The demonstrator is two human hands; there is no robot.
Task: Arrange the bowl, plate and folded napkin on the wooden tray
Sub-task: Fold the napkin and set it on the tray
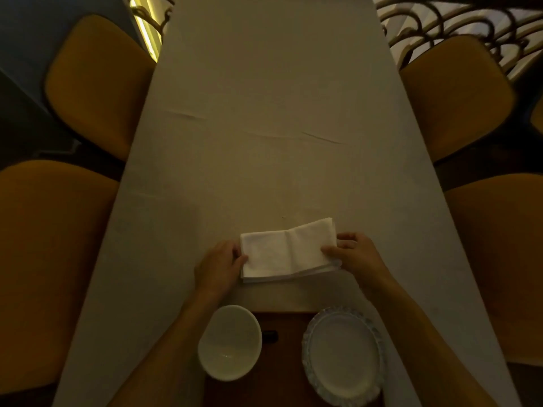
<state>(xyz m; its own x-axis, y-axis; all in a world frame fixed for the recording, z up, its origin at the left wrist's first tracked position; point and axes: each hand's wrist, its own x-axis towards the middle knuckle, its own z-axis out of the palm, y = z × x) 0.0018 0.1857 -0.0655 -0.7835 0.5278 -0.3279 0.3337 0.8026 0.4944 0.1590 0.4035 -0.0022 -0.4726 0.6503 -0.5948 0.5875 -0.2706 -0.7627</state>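
A white folded napkin (286, 250) lies on the table just beyond the wooden tray (282, 362). My left hand (219, 267) pinches its left edge and my right hand (357, 257) holds its right end, thumb on top. A white bowl (229, 342) stands upright on the tray's left side. A white plate (343, 355) with a scalloped rim lies on the tray's right side, overhanging the edge a little. A small dark slot shows in the tray between them.
The long table (270, 127) wears a pale cloth with a few creases. Mustard-coloured chairs stand on both sides: two at the left (97, 83) and two at the right (458, 95). The lighting is dim.
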